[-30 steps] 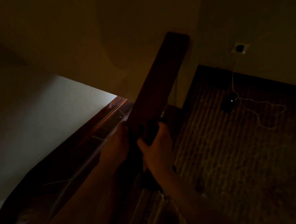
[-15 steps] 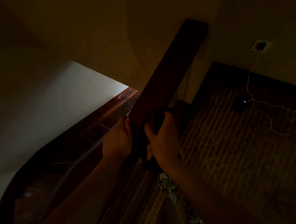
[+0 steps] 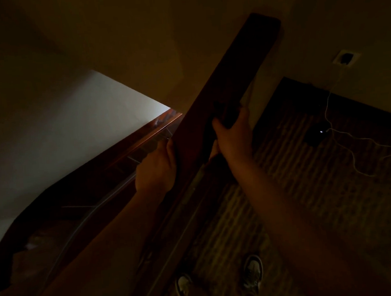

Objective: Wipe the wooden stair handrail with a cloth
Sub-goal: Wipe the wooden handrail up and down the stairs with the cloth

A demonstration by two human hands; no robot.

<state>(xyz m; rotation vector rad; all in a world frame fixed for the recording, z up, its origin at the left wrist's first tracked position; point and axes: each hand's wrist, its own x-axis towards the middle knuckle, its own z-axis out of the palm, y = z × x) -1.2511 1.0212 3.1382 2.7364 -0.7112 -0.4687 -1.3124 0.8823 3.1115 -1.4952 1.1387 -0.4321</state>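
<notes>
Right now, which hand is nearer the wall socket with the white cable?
The right hand. It grips a dark cloth on the handrail's socket side. The left hand holds the rail's far side, lower down.

Handrail (image 3: 231,80) between hands: left (image 3: 155,168), right (image 3: 234,137).

The wooden handrail (image 3: 231,80) — a dark reddish-brown beam, flat-topped — is running diagonally from 7 o'clock up to its squared end at 1 o'clock. The cloth (image 3: 224,115) — dark, bunched, hard to make out — is lying on the rail's right edge near centre.
</notes>
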